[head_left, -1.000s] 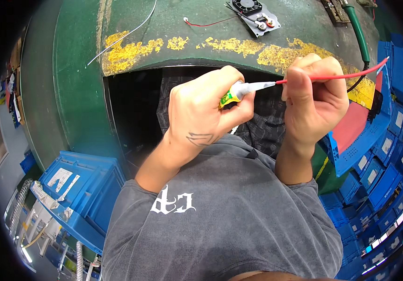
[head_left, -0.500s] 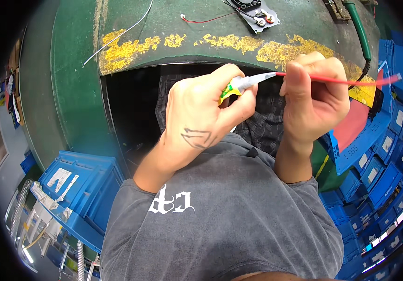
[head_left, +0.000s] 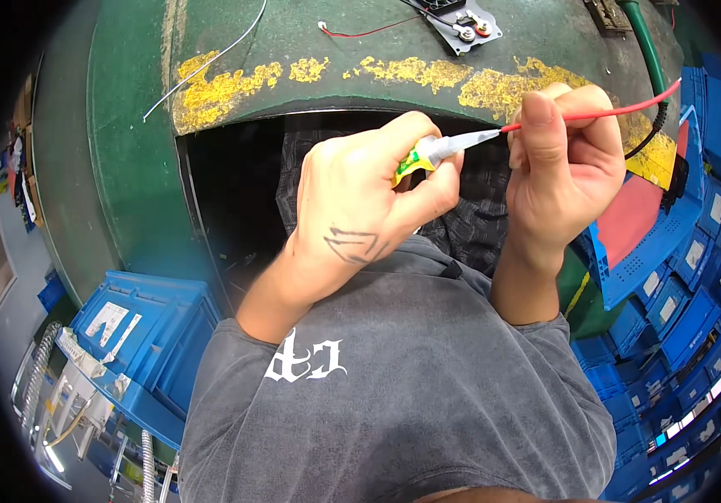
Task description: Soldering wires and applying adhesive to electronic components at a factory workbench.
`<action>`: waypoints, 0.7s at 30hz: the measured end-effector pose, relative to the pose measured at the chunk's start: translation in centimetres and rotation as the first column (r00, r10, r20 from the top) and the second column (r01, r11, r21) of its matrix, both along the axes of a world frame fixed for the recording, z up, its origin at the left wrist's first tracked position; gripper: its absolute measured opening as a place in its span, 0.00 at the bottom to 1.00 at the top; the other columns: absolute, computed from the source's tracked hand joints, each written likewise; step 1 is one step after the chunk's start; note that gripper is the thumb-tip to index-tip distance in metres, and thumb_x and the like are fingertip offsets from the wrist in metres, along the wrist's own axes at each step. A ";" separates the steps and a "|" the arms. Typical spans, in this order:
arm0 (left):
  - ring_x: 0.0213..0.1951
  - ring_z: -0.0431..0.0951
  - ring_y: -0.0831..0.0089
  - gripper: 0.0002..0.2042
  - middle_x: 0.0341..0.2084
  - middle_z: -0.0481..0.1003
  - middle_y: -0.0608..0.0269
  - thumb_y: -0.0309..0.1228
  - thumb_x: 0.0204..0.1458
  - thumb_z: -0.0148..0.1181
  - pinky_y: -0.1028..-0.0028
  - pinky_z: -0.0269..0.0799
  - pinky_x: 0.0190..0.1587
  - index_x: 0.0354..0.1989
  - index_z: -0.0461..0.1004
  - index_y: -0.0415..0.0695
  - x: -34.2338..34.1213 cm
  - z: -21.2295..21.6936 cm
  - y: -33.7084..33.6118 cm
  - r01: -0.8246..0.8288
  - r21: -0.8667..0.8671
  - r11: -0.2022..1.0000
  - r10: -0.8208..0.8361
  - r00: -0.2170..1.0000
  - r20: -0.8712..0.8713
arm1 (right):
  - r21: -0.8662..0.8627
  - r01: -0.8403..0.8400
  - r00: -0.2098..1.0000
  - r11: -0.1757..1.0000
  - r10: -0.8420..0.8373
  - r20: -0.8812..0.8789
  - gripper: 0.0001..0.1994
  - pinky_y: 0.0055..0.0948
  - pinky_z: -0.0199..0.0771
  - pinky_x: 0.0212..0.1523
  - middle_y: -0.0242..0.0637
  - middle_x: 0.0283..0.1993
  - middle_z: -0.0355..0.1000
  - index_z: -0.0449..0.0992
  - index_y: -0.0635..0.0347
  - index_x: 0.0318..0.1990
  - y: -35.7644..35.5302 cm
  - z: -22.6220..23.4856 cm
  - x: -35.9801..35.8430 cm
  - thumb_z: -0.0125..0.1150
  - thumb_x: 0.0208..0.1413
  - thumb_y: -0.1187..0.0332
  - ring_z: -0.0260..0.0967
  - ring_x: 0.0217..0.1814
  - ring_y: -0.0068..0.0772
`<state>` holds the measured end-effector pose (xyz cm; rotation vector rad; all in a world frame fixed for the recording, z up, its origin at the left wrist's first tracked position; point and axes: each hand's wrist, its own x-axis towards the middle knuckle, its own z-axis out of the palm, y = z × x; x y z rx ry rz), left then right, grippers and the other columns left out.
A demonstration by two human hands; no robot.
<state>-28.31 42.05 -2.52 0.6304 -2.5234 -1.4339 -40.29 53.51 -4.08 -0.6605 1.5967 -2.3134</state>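
Note:
My left hand point(head_left: 352, 197) is closed round a small yellow-and-green squeeze tube point(head_left: 408, 166), most of it hidden inside the fist. Its whitish tapered nozzle point(head_left: 465, 142) sticks out to the right between thumb and forefinger. My right hand point(head_left: 560, 180) pinches a thin red wire point(head_left: 625, 110) between thumb and fingers. One end of this wire meets the nozzle's tip; whether it goes inside is too small to tell. The other end curves up to the right, past my right hand. Both hands are raised just in front of the bench's near edge.
On the green bench point(head_left: 293, 101) with worn yellow paint lie a grey wire point(head_left: 210, 63) and a fan plate point(head_left: 465, 32) with terminals and thin leads. A green-handled tool point(head_left: 645, 50) with a black cord is at right. Blue bins point(head_left: 151, 335) stand on both sides.
The free end of the red wire has swung upward and now curves higher. My right hand has shifted slightly; the left keeps its hold on the tube.

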 end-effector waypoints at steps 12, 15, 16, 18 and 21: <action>0.20 0.71 0.85 0.04 0.16 0.72 0.65 0.25 0.51 0.63 0.79 0.67 0.25 0.31 0.76 0.37 0.3 0.1 -0.1 -0.013 0.041 0.999 0.013 1.000 -0.013 | -0.073 -0.022 0.998 0.997 0.027 0.061 0.08 0.12 0.59 0.22 0.29 0.25 0.71 0.72 0.63 0.33 -0.1 -0.3 0.1 0.69 0.57 0.77 0.63 0.21 0.11; 0.21 0.70 0.86 0.04 0.17 0.73 0.67 0.25 0.53 0.62 0.80 0.66 0.25 0.31 0.76 0.37 0.4 0.1 0.0 -0.003 0.033 0.999 0.003 1.000 -0.010 | -0.085 -0.013 0.998 0.996 0.019 0.066 0.08 0.12 0.59 0.22 0.29 0.25 0.71 0.72 0.63 0.32 -0.1 -0.3 0.2 0.69 0.57 0.77 0.63 0.21 0.11; 0.21 0.68 0.86 0.04 0.18 0.72 0.70 0.25 0.55 0.62 0.80 0.64 0.25 0.32 0.76 0.38 0.4 0.1 0.1 -0.066 0.198 0.978 0.068 0.998 -0.005 | -0.099 -0.012 0.997 0.995 0.020 0.077 0.08 0.12 0.59 0.22 0.29 0.25 0.71 0.72 0.63 0.32 -0.2 -0.3 0.1 0.69 0.58 0.76 0.63 0.21 0.11; 0.23 0.64 0.88 0.04 0.21 0.71 0.74 0.26 0.59 0.62 0.83 0.59 0.24 0.33 0.76 0.39 0.4 0.2 0.1 -0.127 0.424 0.897 0.156 0.987 -0.036 | -0.095 -0.023 0.996 0.995 0.031 0.089 0.08 0.12 0.59 0.22 0.29 0.25 0.71 0.72 0.63 0.32 -0.3 -0.5 0.1 0.68 0.58 0.76 0.63 0.21 0.11; 0.30 0.72 0.86 0.05 0.27 0.76 0.71 0.26 0.56 0.68 0.82 0.68 0.32 0.35 0.78 0.39 0.5 -0.5 0.0 -0.081 0.773 0.629 0.287 0.949 -0.133 | -0.046 -0.022 0.996 0.999 0.026 0.089 0.08 0.15 0.57 0.21 0.31 0.25 0.69 0.70 0.61 0.32 -0.2 -0.2 0.5 0.65 0.61 0.76 0.60 0.20 0.14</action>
